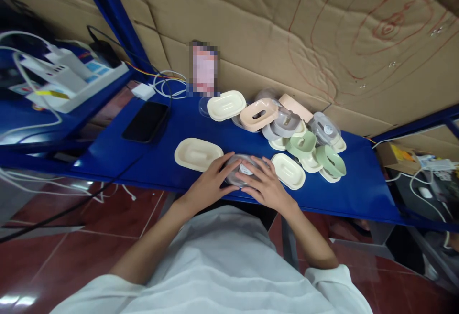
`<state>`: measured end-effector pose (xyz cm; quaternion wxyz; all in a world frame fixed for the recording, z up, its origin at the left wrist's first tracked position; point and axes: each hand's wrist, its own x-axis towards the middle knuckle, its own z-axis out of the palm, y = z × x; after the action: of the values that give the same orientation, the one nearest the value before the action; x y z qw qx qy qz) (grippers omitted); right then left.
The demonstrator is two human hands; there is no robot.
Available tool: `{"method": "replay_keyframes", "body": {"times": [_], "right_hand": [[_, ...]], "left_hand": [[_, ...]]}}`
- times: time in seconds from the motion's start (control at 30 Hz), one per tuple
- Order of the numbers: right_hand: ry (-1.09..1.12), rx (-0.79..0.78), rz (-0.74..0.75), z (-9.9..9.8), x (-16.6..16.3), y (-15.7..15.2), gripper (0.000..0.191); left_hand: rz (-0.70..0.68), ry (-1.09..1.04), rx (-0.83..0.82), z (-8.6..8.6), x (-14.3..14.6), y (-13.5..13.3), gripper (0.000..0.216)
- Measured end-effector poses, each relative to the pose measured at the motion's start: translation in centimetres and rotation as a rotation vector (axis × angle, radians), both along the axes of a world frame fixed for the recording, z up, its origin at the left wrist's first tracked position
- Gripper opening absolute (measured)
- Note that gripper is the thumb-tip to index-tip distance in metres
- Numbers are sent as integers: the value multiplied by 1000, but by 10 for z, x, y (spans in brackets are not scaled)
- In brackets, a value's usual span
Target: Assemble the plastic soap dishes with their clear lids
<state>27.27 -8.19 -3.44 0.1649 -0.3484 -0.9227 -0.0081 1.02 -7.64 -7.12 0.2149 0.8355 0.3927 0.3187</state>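
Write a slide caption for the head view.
Left hand and right hand hold a labelled translucent piece between two cream trays on a blue table, pastel parts clustered nearby.

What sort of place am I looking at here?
Probably a small workshop with makeshift benches: there's a blue table, cardboard sheeting behind it, and a cluster of pastel, plastic-looking pieces on top.

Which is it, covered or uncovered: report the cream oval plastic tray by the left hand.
Uncovered: the tray shows its bare moulded surface.
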Motion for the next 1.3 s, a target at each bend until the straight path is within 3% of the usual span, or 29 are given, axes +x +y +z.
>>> {"method": "replay_keyframes", "body": {"times": [0.23, 0.43, 0.57, 0.67, 0.77, 0.87, 0.97, 1.03, 1.13, 1.23, 1.3], "right_hand": [[237, -178, -74, -7, 7, -1, 77], [294, -193, -39, -9, 16, -4, 81], [266, -199, -67, -7, 11, -5, 74], [251, -101, -99, -3, 21, -14, 66], [273, 158, -377, 2, 67, -36, 66], [329, 496, -914, 3, 150, -58, 85], [419, 715, -1269, -8, 239, -71, 86], [457, 716, -1466, -20, 283, -75, 88], [431, 488, -1605, -38, 317, -73, 92], [387, 382, -1618, -41, 315, -62, 96], [362, 469, -1578, -34, 294, -50, 94]], "left_hand": [[-8, -2, 29, 3, -1, -2, 86], [-42, 9, 12, 4, -2, -2, 76], [-56, 8, 40, 6, -1, -2, 72], [-49, 70, 130, 12, 0, -4, 74], [29, 63, 250, 18, 1, -6, 67], [219, -2, 290, 17, 2, -5, 43], [350, -7, 280, 13, 5, -3, 24], [355, 21, 276, 10, 7, -2, 17], [306, 58, 275, 9, 8, -1, 15], [240, 107, 253, 9, 9, -1, 21], [185, 148, 229, 10, 9, -2, 28]]}}
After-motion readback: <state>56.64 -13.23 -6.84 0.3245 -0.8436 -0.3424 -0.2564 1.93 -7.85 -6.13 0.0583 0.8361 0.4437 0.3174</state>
